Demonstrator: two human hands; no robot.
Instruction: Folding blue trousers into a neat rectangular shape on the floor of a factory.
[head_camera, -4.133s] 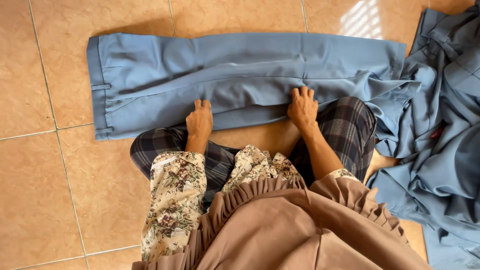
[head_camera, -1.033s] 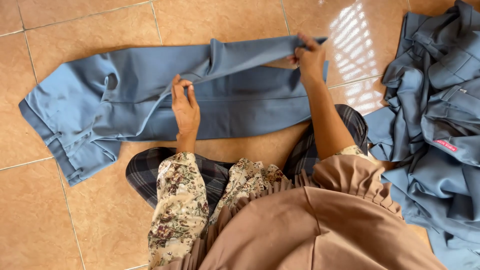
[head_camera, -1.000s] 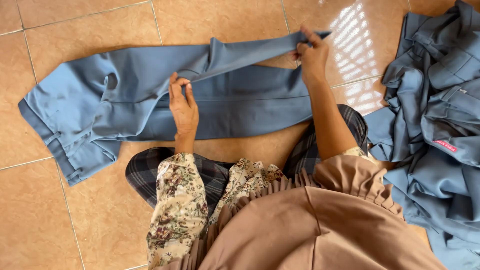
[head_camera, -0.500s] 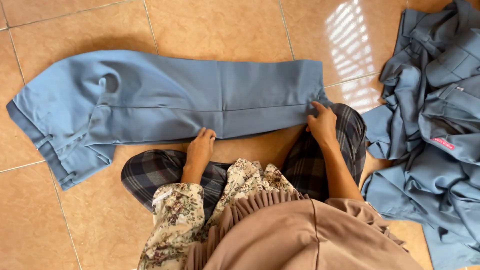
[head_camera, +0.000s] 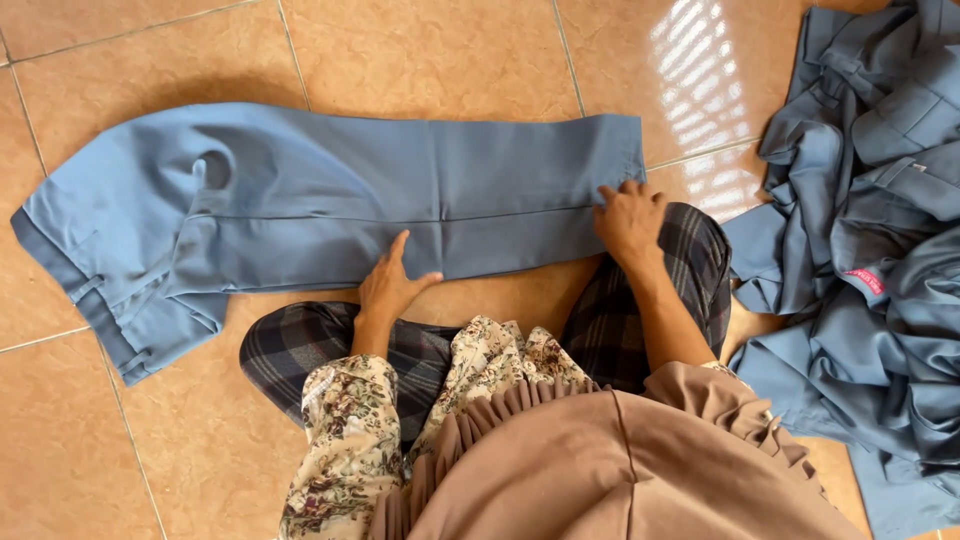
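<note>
Blue trousers (head_camera: 330, 210) folded lengthwise on tiled floor (head_camera: 420, 50), left hand (head_camera: 388, 285) flat, grip wide, right hand (head_camera: 630, 220) pressing hem, grip wide, heap of blue garments (head_camera: 860, 230) near right.

From my seat at the feed, I see a tan-brown head covering (head_camera: 620, 470) filling the lower middle of the frame, smooth on top with a gathered, pleated frill running along its edge. Under it, at lower left, I see a cream sleeve (head_camera: 345, 440) printed with small flowers and leaves in brown, green and dull pink; more of the same print shows in the lower centre. Lower still in layers, a dark plaid cloth (head_camera: 300, 350) in navy and grey with thin pale lines covers the legs, showing left of centre and again at centre right. The left hand (head_camera: 388, 285) and right hand (head_camera: 630, 220) are bare, with no rings or watch visible.
</note>
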